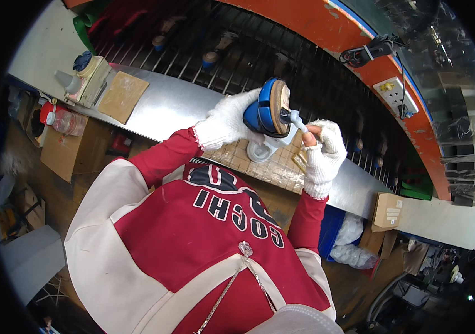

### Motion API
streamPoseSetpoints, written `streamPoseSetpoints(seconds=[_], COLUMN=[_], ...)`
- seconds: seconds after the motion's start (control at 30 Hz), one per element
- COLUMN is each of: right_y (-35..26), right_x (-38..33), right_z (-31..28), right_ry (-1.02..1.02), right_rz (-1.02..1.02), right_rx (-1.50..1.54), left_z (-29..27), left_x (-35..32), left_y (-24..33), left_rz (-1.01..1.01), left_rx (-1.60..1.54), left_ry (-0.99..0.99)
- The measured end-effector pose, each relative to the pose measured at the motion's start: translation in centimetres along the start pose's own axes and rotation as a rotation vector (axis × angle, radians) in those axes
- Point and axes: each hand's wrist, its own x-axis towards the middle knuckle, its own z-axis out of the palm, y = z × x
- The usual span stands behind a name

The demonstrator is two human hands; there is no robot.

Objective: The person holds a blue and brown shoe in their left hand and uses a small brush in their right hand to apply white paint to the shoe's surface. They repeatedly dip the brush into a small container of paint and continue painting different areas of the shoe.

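Both the left hand (227, 123) and the right hand (323, 149) wore white knitted gloves, with red sleeves and a red-and-cream jacket (193, 245) lettered in white and dark navy. The round hand tool (269, 108) was bright blue with a tan, brown-ringed disc face and a pale grey nozzle. The tiled wooden board (271, 164) showed a light tan grid pattern on a silver-grey metal bench (170, 103), bordered by an orange-red frame (326, 28).

Gloved left hand (225, 123) grips a blue round tool (268, 108) at frame centre; gloved right hand (322, 146) (fingertips bare) pinches its grey nozzle (296, 118) above a metal bench (170, 103).
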Motion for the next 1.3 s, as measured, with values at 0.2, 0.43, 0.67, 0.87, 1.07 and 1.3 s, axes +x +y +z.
streamPoseSetpoints(seconds=[0.2,0.43,0.67,0.87,1.07,1.3], right_y=[1.2,2.7,4.1,6.6,9.8,11.7], right_x=[2.7,3.8,3.9,1.2,-9.2,-17.7], right_z=[-1.4,-2.7,-4.3,-3.8,-4.3,-0.8], right_ry=[-0.064,-0.109,-0.168,-0.009,0.175,0.039], right_rz=[-0.040,-0.001,0.035,0.161,0.464,0.773], right_rx=[-0.017,0.070,0.191,0.108,0.049,-0.555], left_z=[0.1,0.6,1.3,1.8,2.5,-1.0], left_x=[-1.4,-0.9,-0.1,0.4,-1.2,-0.9], left_y=[3.5,4.6,5.2,4.6,0.8,-1.6], left_rz=[-0.263,-0.426,-0.537,-0.615,-0.360,0.072], left_rx=[-0.441,-0.571,-0.673,-0.730,-1.009,-1.466], left_ry=[-0.366,-0.662,-0.782,-0.795,-0.440,-0.297])
